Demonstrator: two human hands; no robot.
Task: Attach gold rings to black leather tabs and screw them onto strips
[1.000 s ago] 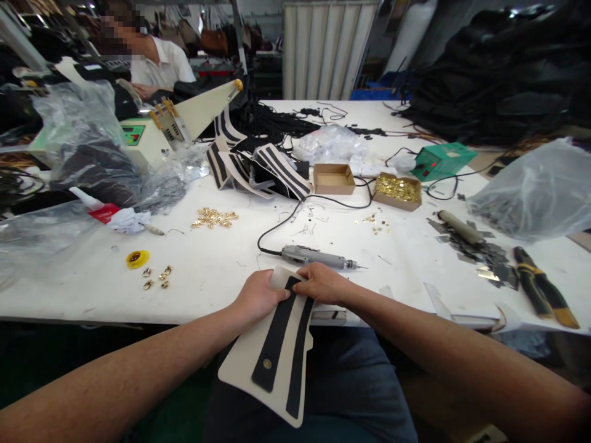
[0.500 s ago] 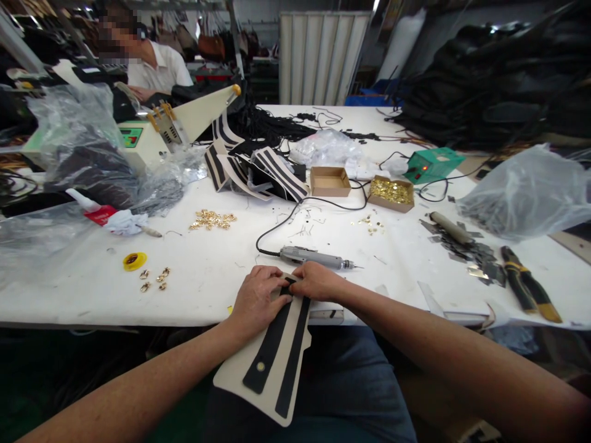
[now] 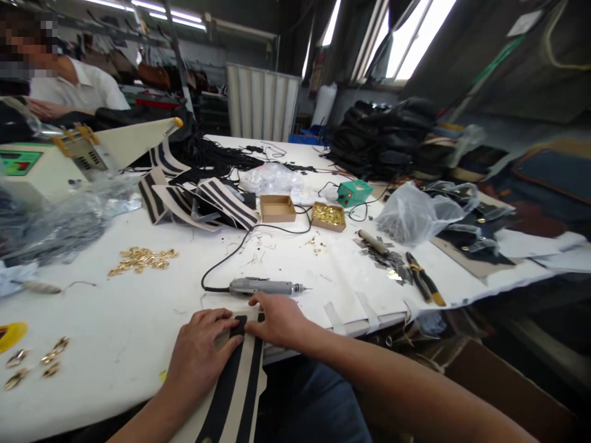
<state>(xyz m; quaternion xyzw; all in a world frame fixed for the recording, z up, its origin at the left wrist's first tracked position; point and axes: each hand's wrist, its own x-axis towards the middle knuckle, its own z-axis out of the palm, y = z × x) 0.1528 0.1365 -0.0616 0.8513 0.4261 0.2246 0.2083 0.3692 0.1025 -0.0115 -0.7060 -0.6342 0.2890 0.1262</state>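
Note:
My left hand lies over the left edge of a beige panel with black stripes, its thumb and fingers closed about the top end of one black strip. From the right, my right hand grips the panel's far end beside that strip, fingertips near those of the left hand. The panel slopes off the table edge toward my lap. Just beyond my hands lies a grey electric screwdriver with its bit pointing right; neither hand touches it. Whatever may be under my fingertips is hidden.
Gold metal fittings are heaped at left. Further back are striped panels, a cardboard box, a box of gold pieces and a green power box. Pliers lie at right. A person in white sits far left.
My view has swung right and tilted up, so everything appears further left. Both hands keep hold of the panel's far end; the right hand's forefinger is now more raised.

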